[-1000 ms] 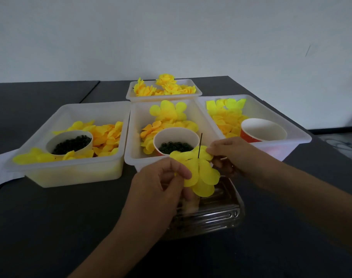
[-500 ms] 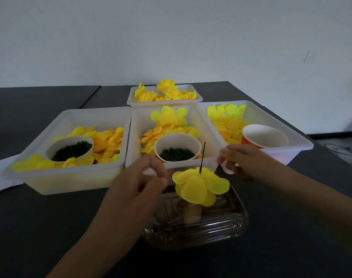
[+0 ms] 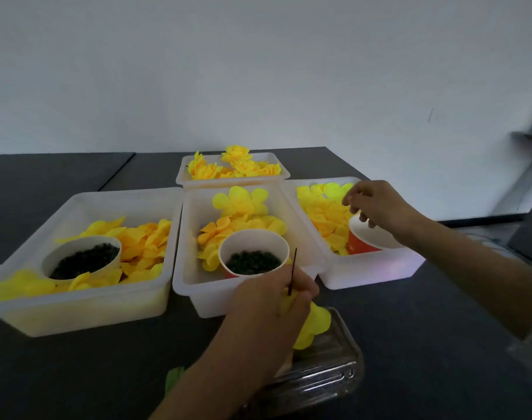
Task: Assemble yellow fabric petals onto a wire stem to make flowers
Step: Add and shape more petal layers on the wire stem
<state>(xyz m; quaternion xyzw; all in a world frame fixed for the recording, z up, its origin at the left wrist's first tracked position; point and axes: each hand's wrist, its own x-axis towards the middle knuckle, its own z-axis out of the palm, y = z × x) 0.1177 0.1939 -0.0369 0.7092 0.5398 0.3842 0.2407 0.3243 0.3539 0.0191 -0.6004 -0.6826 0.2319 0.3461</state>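
My left hand [image 3: 267, 310] grips a thin dark wire stem [image 3: 292, 271] that stands upright, with yellow fabric petals [image 3: 314, 327] threaded on it below my fingers. My right hand [image 3: 380, 207] reaches over the right white bin [image 3: 377, 272], its fingers loosely curled above loose yellow petals [image 3: 325, 213] and holding nothing I can see. The petals on the stem hang over a clear plastic box [image 3: 322, 377].
A middle bin [image 3: 195, 268] holds petals and a cup of dark green beads [image 3: 252, 262]. The left bin [image 3: 83, 310] holds petals and another bead cup [image 3: 83, 262]. A far bin [image 3: 231, 180] carries finished flowers. A red paper cup [image 3: 364, 244] stands in the right bin.
My left hand has taken hold of the stem with its petals. My right hand has let go and moved up and right over the right bin.
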